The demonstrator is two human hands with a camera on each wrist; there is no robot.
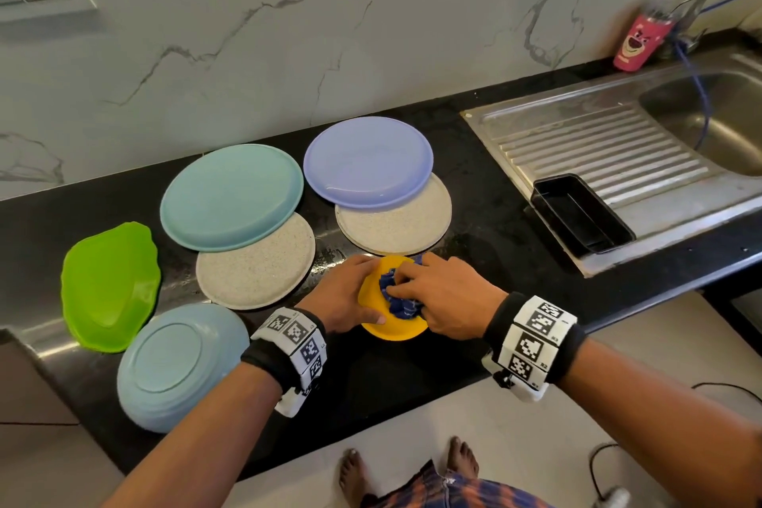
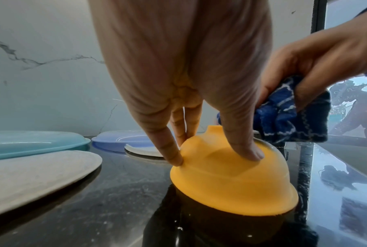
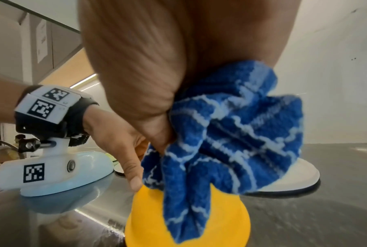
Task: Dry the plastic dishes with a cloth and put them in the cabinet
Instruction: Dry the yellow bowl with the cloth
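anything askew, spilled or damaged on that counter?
Nothing damaged. The black counter looks wet and streaked around the upside-down yellow bowl, which fits drying. The left hand steadies the bowl; the right hand grips the blue cloth against it.

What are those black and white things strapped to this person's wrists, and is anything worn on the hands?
Both hands, left hand and right hand, are bare, with no gloves or sleeves. Each wrist carries a black band holding white blocks printed with black square code patterns. Under the left wrist hangs a rounded white camera housing bearing another code.
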